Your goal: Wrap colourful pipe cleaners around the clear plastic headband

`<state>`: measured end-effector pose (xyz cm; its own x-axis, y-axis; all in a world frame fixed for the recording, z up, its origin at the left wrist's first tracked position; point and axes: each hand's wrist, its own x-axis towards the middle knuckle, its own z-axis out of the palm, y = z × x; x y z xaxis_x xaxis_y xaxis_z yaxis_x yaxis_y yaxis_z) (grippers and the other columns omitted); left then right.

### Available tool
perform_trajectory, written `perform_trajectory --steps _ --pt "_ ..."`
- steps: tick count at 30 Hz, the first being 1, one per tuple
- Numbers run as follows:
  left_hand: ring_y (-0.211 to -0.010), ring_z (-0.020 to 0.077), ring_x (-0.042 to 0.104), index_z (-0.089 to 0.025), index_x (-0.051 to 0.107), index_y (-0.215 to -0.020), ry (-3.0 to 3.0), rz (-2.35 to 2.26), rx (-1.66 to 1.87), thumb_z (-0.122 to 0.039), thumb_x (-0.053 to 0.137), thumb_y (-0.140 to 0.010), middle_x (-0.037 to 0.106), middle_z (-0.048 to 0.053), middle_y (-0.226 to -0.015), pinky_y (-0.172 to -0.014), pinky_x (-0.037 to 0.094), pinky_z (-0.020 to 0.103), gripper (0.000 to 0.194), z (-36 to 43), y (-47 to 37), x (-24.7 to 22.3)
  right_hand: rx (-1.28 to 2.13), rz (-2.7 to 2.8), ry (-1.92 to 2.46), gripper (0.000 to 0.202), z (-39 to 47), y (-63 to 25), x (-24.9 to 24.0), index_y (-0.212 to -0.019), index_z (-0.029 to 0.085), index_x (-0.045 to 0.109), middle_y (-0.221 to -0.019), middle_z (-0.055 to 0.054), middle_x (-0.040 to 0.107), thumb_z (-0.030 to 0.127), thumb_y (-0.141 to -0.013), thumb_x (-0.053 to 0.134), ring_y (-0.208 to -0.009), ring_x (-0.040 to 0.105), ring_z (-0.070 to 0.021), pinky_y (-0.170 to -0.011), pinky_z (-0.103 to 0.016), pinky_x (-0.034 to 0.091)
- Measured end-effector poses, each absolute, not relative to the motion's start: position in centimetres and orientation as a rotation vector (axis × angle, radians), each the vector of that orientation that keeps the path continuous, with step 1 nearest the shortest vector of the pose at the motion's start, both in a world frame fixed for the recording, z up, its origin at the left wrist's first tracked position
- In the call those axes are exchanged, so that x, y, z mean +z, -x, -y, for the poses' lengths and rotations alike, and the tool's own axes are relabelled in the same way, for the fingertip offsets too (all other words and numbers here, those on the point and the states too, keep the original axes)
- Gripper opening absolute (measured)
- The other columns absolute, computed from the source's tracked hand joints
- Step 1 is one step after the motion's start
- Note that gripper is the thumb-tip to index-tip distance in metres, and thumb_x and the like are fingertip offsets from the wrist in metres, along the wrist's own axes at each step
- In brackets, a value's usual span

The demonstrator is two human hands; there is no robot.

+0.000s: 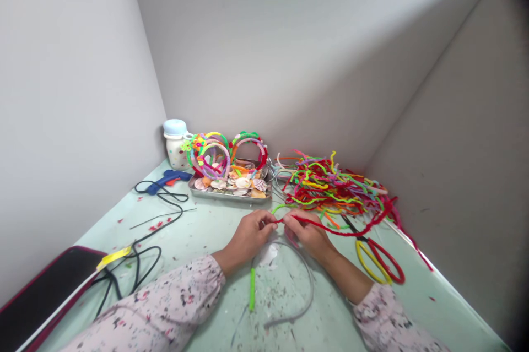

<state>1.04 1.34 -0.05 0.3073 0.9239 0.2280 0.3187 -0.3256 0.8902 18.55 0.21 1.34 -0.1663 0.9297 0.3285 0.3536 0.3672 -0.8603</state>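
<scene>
A fuzzy red pipe cleaner runs between my hands and trails to the right toward the pile. My left hand pinches its near end between thumb and fingers. Close beside it, my right hand grips the same strand, fingers curled. Below my hands, a thin grey headband curves over the table. A bright green fuzzy length lies at its left side; whether the two join is hidden. Something pink shows under my right palm, partly covered. Behind my fingers a green pipe cleaner bends toward the pile.
Mixed pipe cleaners heap at the back right, with red-and-yellow-handled scissors in front. A metal tray holds shells and decorated headbands. Leftward are a white jar, a blue glue gun and black cord.
</scene>
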Motion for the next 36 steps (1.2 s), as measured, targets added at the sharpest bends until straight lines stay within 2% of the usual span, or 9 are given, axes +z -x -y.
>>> perform_trajectory --steps 6,16,26,36 --pt "-0.06 0.0126 0.049 -0.016 0.064 -0.08 -1.792 -1.112 1.006 -0.03 0.053 -0.079 0.056 0.0 -0.063 -0.058 0.037 0.023 0.018 -1.16 -1.01 0.33 0.771 1.684 1.15 0.033 -0.35 -18.63 1.03 -0.062 0.018 0.059 -0.056 0.001 0.053 0.04 -0.086 0.05 -0.055 0.049 -0.0134 -0.057 -0.025 0.04" --pt "-0.059 0.0125 0.047 -0.016 0.062 -0.075 -1.816 -1.091 1.045 -0.027 0.054 -0.078 0.054 -0.001 -0.061 -0.058 0.035 0.022 0.014 -0.97 -0.93 0.63 0.676 1.666 1.167 0.038 -0.52 -18.49 0.95 -0.055 0.019 0.053 -0.055 0.001 0.05 0.04 -0.086 0.049 -0.058 0.047 -0.0139 -0.059 -0.025 0.039" --pt "-0.058 0.0119 0.047 -0.017 0.06 -0.074 -1.748 -1.139 1.053 -0.028 0.053 -0.078 0.053 -0.002 -0.059 -0.057 0.035 0.022 0.014 -1.31 -1.02 0.15 0.712 1.597 1.17 0.038 -0.59 -18.39 0.36 -0.06 0.017 0.06 -0.053 0.0 0.051 0.044 -0.085 0.05 -0.055 0.049 -0.0136 -0.055 -0.025 0.04" --pt "-0.058 0.0107 0.047 -0.016 0.06 -0.078 -1.725 -1.089 1.054 -0.03 0.053 -0.079 0.055 -0.002 -0.064 -0.056 0.037 0.021 0.016 -1.26 -0.98 0.22 0.748 1.588 1.168 0.036 -0.72 -18.61 0.31 -0.063 0.016 0.061 -0.052 0.002 0.048 0.043 -0.085 0.05 -0.05 0.046 -0.0121 -0.049 -0.024 0.037"
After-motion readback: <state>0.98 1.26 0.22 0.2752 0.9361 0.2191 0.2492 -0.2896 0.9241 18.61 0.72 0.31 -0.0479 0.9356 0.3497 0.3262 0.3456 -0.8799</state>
